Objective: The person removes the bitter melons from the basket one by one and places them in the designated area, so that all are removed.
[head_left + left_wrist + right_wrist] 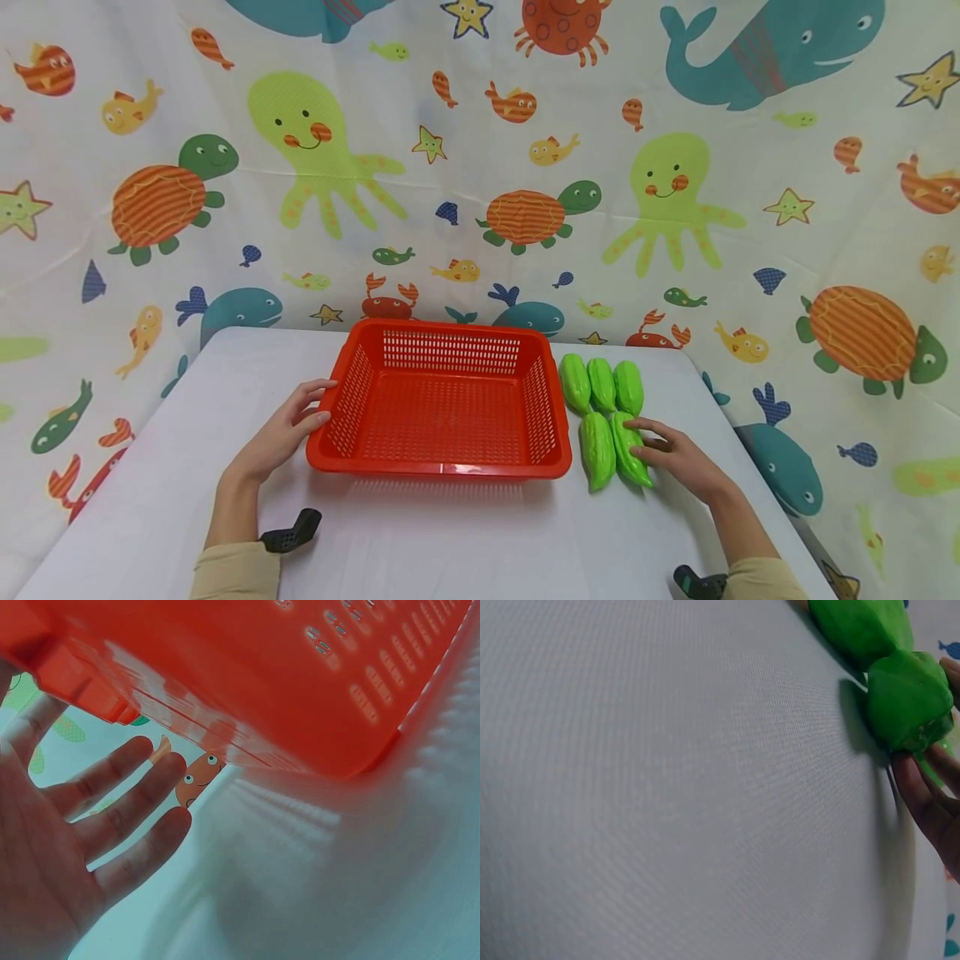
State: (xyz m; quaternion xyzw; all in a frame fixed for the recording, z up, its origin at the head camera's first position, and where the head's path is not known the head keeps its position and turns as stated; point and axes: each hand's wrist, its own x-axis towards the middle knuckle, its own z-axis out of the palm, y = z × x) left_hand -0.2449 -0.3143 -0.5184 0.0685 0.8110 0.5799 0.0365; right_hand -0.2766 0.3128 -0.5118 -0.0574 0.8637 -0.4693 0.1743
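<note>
A red plastic basket (442,475) with slotted walls stands on the white table. My left hand (288,425) is at its left side, thumb and index fingertips right at the rim; in the left wrist view the other fingers of the left hand (97,832) stretch out below the rim, beside the wall. To the basket's right, several green bitter melons (597,450) lie in two rows. My right hand (678,458) pinches the front right bitter melon (628,446) from its right side. In the right wrist view, fingertips touch this bitter melon (907,697) at its end.
A white cloth covers the table (450,542). Behind it hangs a curtain (465,150) printed with sea animals. The bitter melons lie close against the basket's right wall and against one another. A black camera mount (292,532) sits on each wrist.
</note>
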